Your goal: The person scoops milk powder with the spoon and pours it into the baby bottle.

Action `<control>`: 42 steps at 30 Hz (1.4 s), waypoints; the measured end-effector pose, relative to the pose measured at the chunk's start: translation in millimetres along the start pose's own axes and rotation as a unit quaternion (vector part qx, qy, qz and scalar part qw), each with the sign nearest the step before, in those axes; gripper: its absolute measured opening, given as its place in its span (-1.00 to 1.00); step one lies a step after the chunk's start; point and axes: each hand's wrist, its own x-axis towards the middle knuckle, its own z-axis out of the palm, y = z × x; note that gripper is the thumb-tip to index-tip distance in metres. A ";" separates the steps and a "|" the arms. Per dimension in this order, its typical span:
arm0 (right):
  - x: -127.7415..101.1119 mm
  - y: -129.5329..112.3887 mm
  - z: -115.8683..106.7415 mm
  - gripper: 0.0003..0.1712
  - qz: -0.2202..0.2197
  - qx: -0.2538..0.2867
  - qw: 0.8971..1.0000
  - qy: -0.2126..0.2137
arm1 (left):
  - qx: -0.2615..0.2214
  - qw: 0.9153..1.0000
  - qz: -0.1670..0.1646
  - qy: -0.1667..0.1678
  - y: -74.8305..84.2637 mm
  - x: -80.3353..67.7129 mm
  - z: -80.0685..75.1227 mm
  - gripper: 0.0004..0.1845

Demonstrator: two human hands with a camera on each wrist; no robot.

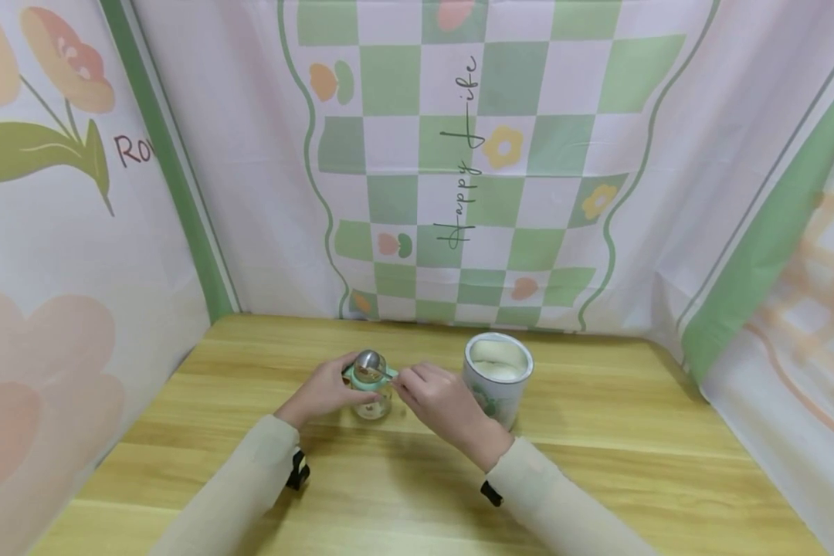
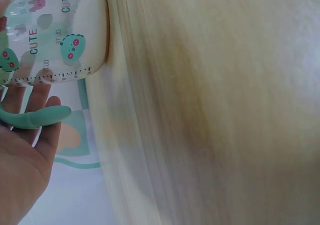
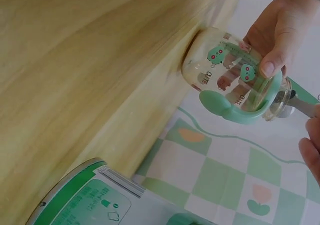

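Centrally, the small clear bottle (image 1: 371,398) stands upright on the wooden counter (image 1: 598,432), near its middle, just left of the white can. Printed on its glass: green dinosaurs, the word CUTE, a measuring scale. Green loop handles (image 3: 235,110) curve off its neck.

My left hand (image 1: 320,392) grips the bottle from its left side, fingers curled round the glass, thumb (image 3: 267,67) pressed on the front.

A metal spoon (image 1: 370,364) sits over the bottle's mouth, bowl rounded side up. My right hand (image 1: 436,401) pinches its handle at the fingertips, just right of the bottle.

The white can (image 1: 496,378) stands open-topped, pale powder inside, green print on its wall; my right hand partly overlaps it in the head view.

Behind the counter hangs a checked green-and-white cloth (image 1: 486,154) with flowers.
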 end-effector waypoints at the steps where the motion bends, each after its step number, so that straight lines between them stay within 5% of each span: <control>1: 0.0 -0.3 -0.1 -0.79 0.002 0.001 1.000 0.000 | 0.000 1.000 0.002 0.001 -0.2 0.2 0.0 -0.16; 12: 2.1 1.6 -2.2 -0.80 0.010 0.003 1.000 0.012 | -0.008 1.000 0.004 -0.001 -3.8 0.8 0.5 -0.13; 17: 5.1 2.4 -1.9 -0.82 0.069 0.062 0.996 0.016 | -0.005 1.000 0.001 -0.002 -2.6 0.6 -0.8 -0.10; 20: 7.9 2.4 -2.7 -0.89 0.131 0.119 0.984 0.022 | 0.000 1.000 0.000 -0.001 -1.8 0.8 -1.2 -0.10; 28: 12.9 3.7 -8.9 -0.92 0.292 0.233 0.926 0.046 | 0.015 1.000 -0.010 0.002 -2.0 1.5 -0.6 -0.05; 37: 15.3 7.0 -18.8 -0.81 0.426 0.366 0.826 0.036 | 0.004 1.000 -0.011 0.000 -2.5 1.9 -0.8 -0.09; 42: 19.5 9.1 -27.7 -0.78 0.449 0.377 0.809 0.033 | 0.008 1.000 -0.015 -0.001 -1.9 1.8 -0.3 -0.12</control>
